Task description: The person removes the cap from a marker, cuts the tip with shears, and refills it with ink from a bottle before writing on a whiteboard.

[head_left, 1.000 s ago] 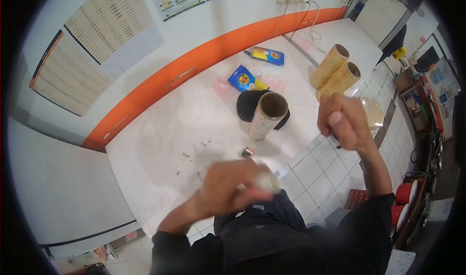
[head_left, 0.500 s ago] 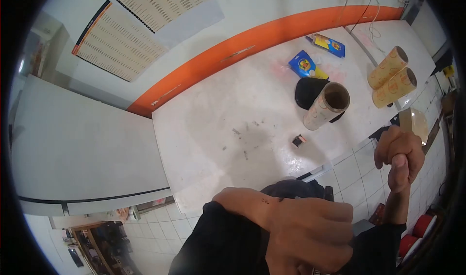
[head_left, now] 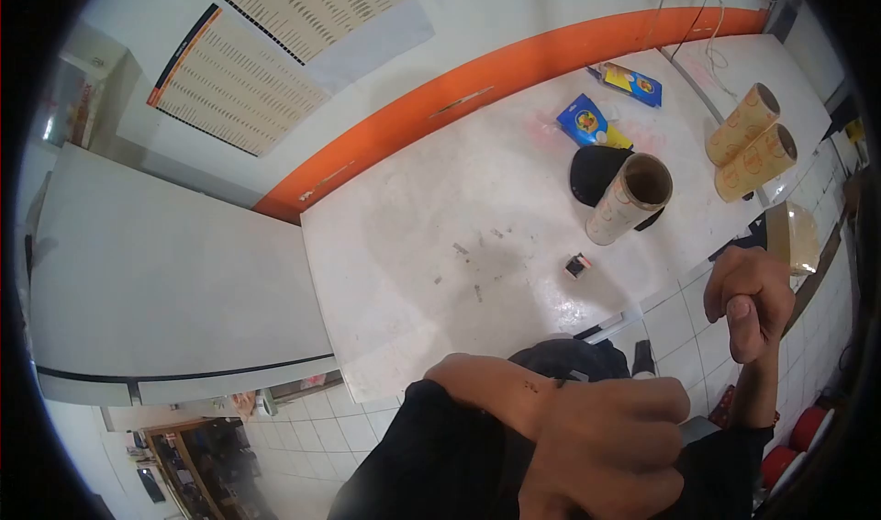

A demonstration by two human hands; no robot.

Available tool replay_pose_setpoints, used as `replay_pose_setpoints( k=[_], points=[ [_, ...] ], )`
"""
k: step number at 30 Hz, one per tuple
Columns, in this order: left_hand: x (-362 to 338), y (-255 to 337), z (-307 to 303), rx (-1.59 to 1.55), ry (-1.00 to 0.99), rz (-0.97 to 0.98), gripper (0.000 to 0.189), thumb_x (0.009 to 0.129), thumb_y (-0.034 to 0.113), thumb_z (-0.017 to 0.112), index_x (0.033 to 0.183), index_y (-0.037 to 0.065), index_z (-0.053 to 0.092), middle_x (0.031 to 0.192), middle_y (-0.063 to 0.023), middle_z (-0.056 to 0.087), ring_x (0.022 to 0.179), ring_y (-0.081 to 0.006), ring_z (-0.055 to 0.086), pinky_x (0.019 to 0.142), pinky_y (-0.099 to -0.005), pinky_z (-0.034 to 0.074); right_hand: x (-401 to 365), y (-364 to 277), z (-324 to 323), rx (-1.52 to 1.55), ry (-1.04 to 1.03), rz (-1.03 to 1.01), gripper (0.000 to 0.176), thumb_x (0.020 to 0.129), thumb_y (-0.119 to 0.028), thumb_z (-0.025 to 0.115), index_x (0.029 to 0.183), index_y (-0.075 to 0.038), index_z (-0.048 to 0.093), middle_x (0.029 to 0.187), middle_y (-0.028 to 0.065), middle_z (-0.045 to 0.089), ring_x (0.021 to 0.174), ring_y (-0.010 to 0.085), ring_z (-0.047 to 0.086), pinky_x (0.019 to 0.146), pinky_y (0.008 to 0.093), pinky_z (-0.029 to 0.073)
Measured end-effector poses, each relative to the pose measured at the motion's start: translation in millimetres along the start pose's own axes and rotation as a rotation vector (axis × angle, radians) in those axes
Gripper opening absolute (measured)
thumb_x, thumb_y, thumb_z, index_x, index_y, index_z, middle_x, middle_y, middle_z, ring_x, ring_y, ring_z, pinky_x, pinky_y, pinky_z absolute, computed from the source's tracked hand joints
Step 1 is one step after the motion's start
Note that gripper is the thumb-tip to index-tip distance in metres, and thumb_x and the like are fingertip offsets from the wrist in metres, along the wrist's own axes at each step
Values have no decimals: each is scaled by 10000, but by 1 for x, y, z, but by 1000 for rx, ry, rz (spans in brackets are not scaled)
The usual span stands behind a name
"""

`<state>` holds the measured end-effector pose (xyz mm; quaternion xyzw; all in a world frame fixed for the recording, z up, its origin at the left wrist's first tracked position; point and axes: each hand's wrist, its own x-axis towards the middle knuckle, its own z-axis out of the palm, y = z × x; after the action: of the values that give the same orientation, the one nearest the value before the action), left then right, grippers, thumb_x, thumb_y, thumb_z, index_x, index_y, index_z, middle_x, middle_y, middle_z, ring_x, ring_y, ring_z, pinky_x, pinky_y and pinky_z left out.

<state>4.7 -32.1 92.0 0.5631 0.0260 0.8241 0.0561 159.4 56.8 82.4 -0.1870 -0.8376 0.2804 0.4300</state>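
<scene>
Both your hands are off the table point(head_left: 413, 245) at this moment, so I judge you are between two steps: nothing on it is being handled. The upright roll point(head_left: 629, 199) stands on its end, partly on a black cap point(head_left: 592, 167), and no hand touches it.

Your right hand point(head_left: 752, 300) is raised in front of the upright roll and to its right, past the table edge. Its fingers are pressed together into a fist with the thumb over them, and I see nothing in it.

Your left hand point(head_left: 596, 437) is well in front of the upright roll, close to your body, over your dark clothes. Only its back shows and the fingers curve away, so I cannot tell whether it holds something.

Two lying rolls point(head_left: 751, 144) are to the right of the upright roll and behind it. A small black item point(head_left: 577, 265) lies just in front of it, to the left.

If the upright roll is next, I think the right hand must open first and reach forward and left. Take it from the side, since it may tip off the cap.
</scene>
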Motion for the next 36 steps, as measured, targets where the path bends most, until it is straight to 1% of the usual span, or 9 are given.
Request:
replay_pose_setpoints(
  k=[4,9,12,16,20,25,29,34,36],
  points=[
    [-6,-6,5,44,33,85,184,955,189,572,1009,97,423,758,-103,530,520,-190,447,472,-359,371,-8,2,-4,2,2,25,263,923,-200,508,685,-90,489,531,12,514,417,106,475,406,241,339],
    [-10,-10,-19,13,-51,-189,307,675,198,736,769,-36,560,748,-161,568,530,-247,512,468,-371,405,-10,1,-9,14,13,32,203,876,-142,525,689,-65,506,547,32,514,427,152,496,412,274,361],
    [-6,-16,-14,28,-77,-127,282,561,136,716,694,-17,520,674,-123,545,516,-240,503,462,-354,385,-19,6,-19,0,-57,46,77,771,-45,561,705,-34,524,583,64,487,469,222,520,445,313,389],
    [19,-8,-8,35,-461,-62,315,934,330,584,1090,118,411,763,-92,498,548,-202,453,463,-356,360,-23,8,-30,64,-92,114,45,781,-18,591,765,-22,549,647,93,508,524,249,525,483,336,414],
    [22,-8,1,-22,-599,-114,387,917,374,588,1151,125,405,777,-89,494,566,-200,447,456,-345,356,-31,7,-33,73,-19,124,69,809,-30,593,767,-28,539,644,83,508,525,228,523,495,319,418],
    [6,-25,13,-51,-395,11,335,946,337,571,1136,108,416,767,-82,504,554,-191,445,435,-328,348,-41,8,-39,41,1,146,91,822,-28,575,749,-26,520,638,68,500,515,207,515,495,303,420],
    [-6,-42,0,-124,-365,166,290,962,312,557,1110,99,427,718,-73,504,518,-180,437,410,-321,336,-39,11,-32,74,28,163,111,828,-30,557,729,-32,507,635,55,511,488,191,494,474,290,408],
    [-2,-15,9,9,-274,-47,274,972,322,541,1078,100,421,681,-69,491,492,-170,421,402,-324,340,-34,8,-23,70,6,131,125,828,-42,555,714,-36,503,634,53,522,484,186,497,470,283,400],
    [-5,-17,8,13,-237,-11,271,971,322,542,1066,101,416,681,-71,491,486,-165,412,401,-321,339,-30,7,-21,72,5,124,126,827,-44,551,709,-36,505,627,52,521,482,187,500,467,284,400]
  ],
)
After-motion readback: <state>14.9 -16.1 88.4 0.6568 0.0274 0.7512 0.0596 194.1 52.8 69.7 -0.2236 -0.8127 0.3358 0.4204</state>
